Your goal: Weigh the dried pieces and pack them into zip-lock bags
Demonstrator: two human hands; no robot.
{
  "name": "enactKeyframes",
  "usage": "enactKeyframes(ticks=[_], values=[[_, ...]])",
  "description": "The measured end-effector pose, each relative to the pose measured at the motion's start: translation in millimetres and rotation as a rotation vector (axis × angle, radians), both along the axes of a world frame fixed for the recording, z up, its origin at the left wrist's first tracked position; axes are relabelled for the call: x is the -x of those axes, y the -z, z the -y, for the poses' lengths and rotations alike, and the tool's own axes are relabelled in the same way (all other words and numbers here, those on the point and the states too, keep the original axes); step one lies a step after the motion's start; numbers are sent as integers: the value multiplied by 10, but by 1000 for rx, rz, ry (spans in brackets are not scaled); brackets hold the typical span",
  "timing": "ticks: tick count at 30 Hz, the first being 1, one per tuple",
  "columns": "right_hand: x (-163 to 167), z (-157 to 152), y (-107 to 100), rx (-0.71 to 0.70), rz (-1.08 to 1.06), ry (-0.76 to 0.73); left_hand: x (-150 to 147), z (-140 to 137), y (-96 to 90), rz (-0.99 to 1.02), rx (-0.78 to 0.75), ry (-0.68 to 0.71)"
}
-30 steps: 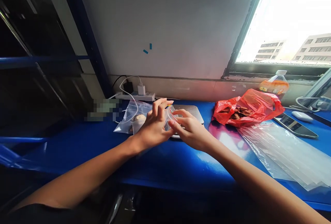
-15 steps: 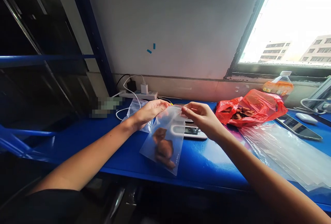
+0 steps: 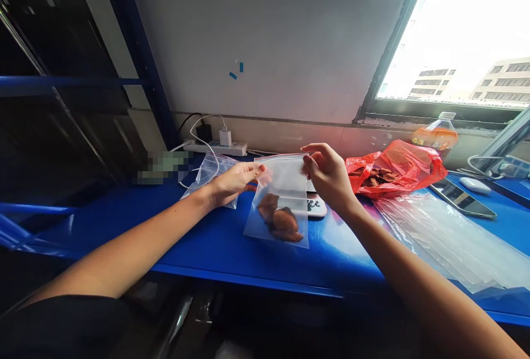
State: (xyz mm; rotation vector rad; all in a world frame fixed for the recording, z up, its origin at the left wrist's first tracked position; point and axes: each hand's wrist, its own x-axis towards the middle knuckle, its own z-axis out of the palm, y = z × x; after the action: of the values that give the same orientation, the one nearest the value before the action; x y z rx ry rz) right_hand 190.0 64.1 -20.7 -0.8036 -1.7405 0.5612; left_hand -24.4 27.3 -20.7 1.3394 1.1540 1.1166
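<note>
Between my hands hangs a frosted zip-lock bag with several brown dried pieces lying in its lower half. My left hand pinches the bag's left side near the top, thumb in front. At the upper right corner, my right hand grips the bag between thumb and curled fingers. Behind the bag, a white digital scale is mostly hidden; only its right end with buttons shows. Another clear plastic bag lies behind my left hand.
A red plastic bag of brown dried pieces sits at the right, before an orange-labelled bottle. Flat clear bags are spread near a phone and a white mouse. A power strip lies along the wall.
The zip-lock bag has swung up and right and now faces me more squarely, its top edge stretched wider. My right hand has risen slightly, and my hands are farther apart.
</note>
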Motion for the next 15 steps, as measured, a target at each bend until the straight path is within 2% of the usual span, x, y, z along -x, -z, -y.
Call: enactKeyframes(ticks=[4, 7, 11, 15], values=[[-42, -44, 43, -211, 119, 167, 5, -44, 45, 32, -68, -213], [-48, -65, 101, -343, 267, 189, 24, -88, 65, 58, -82, -292], [-3, -27, 133, -375, 325, 164, -35, -73, 68, 49, -108, -311], [32, 45, 95, -347, 361, 198, -120, -3, 69, 6, -157, -298]])
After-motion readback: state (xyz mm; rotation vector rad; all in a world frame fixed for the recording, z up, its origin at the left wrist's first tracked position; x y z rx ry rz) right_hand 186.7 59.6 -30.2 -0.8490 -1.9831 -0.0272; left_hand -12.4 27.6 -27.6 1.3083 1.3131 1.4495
